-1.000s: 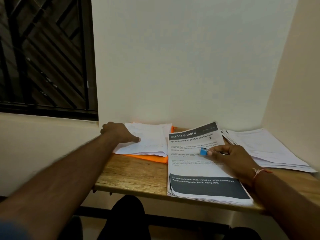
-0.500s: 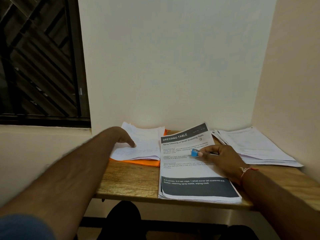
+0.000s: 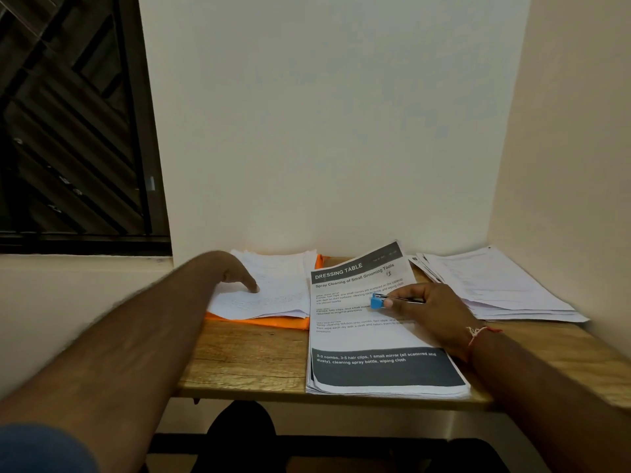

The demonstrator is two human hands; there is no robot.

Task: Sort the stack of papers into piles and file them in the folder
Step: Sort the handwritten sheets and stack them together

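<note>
A stack of printed papers [image 3: 375,339] headed "DRESSING TABLE" lies in the middle of the wooden desk [image 3: 246,360]. My right hand [image 3: 430,312] rests on it and pinches a pen with a blue cap [image 3: 377,301]. To the left, a white pile of papers [image 3: 280,291] sits on an orange folder [image 3: 273,322]. My left hand [image 3: 235,271] hovers over that pile with fingers pointing down, touching its near left part. A third pile of papers [image 3: 495,285] lies at the right.
A cream wall closes the desk at the back and on the right. A dark barred window [image 3: 68,124] is at the left above a ledge. The desk's front edge runs just below the middle stack, with my dark-clothed legs [image 3: 239,435] beneath.
My left hand has slid a little toward me and left across the white pile, fingers now tipped downward. My right hand with the pen has stayed on the middle stack.
</note>
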